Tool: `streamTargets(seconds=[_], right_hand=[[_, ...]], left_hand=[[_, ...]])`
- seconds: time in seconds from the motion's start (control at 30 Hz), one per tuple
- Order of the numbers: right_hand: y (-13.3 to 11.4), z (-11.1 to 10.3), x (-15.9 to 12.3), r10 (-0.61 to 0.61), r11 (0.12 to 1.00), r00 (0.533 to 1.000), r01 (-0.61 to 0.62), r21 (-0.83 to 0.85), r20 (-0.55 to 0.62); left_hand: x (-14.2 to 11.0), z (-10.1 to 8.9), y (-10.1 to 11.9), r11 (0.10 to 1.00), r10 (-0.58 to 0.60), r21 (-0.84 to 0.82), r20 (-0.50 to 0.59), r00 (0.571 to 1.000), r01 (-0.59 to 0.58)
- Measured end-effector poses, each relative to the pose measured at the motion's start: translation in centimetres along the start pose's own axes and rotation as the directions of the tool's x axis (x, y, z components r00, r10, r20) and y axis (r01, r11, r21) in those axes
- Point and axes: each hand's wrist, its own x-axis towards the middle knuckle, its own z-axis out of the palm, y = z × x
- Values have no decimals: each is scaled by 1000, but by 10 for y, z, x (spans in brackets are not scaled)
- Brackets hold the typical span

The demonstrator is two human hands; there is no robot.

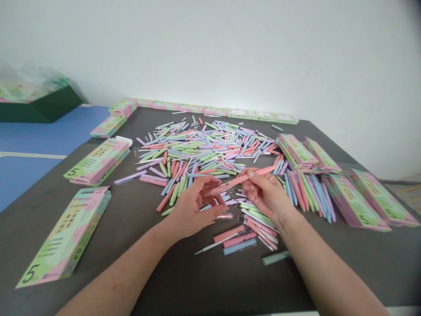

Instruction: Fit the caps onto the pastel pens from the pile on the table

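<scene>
Pink pen [241, 179] held over the dark table [197, 281], pinched in the clenched fingers of the right hand [268, 193]; left hand [192, 208] curled at the pen's other end, grip there impossible to tell. Pastel pens [197, 149] strewn all around, printed cardboard boxes [67, 232] near the table edges.

a big pile of pens [197, 149] lies in the middle of the desk [362, 263]. flat boxes [67, 235] lie on the left of the pile, and more boxes [353, 202] lie on the right. a row of boxes [204, 109] lies behind the pile, by the wall [210, 52]. a small pile of pens [259, 226] lies in front.
</scene>
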Motion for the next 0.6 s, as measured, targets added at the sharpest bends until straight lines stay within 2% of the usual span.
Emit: streamTargets(seconds=[0.13,0.27,0.47,0.53,0.6], right_hand=[[-7,-3,2,-29,999,998,31,31,-50],[-8,-3,2,-28,998,999,29,49,-32],[-6,-4,1,-34,999,997,35,11,-64],[-5,-5,1,-55,998,996,53,-20,-77],[-4,-6,2,-70,997,994,67,-37,-81]], left_hand=[[-1,0,-2,997,57,54,-86,995,-52],[-3,-3,-3,962,139,245,-61,988,-120],[-3,-7,2,795,189,593,-39,981,-130],[-2,-8,4,761,200,637,-47,979,-125],[-2,-8,5,778,210,614,-59,976,-130]])
